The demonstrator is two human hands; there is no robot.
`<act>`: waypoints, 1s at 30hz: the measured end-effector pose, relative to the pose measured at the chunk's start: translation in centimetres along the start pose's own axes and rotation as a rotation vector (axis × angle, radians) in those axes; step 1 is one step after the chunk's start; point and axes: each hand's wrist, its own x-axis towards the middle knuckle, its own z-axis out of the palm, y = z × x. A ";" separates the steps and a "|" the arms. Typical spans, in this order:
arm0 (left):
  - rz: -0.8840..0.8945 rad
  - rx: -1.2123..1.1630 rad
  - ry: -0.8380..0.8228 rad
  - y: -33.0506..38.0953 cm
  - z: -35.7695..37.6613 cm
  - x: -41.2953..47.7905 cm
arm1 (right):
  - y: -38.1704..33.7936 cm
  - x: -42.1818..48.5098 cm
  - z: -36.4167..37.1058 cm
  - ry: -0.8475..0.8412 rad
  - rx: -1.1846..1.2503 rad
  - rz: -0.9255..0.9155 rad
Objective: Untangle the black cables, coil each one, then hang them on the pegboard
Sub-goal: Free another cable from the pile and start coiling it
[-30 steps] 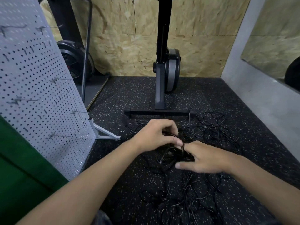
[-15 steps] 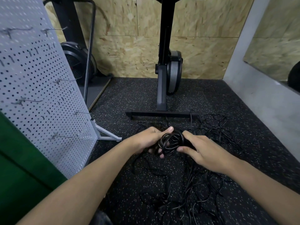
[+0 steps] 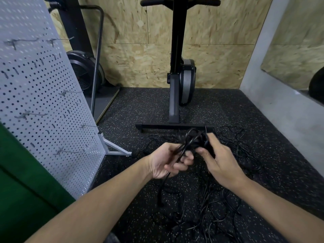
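Pegboard (image 3: pixel 43 106), left of bundle: hooks bare. Left hand (image 3: pixel 168 160): I see fingers curled round a trailing strand. Cable bundle (image 3: pixel 196 139) — light, limp, springy; I'd pinch across all loops. Right hand (image 3: pixel 217 160): fingers clamp it. Loose cables (image 3: pixel 215 213) — floor beneath.

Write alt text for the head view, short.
Two bare hands hold a bundle of black cable above a speckled black floor: the left hand grips strands that trail down, the right hand holds the loops. More tangled cables lie below; a white pegboard with bare hooks stands at left.
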 end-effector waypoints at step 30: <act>0.581 1.837 0.499 0.1 3.2 -1.3 | 3.2 0.1 -2.0 -0.541 -0.288 0.608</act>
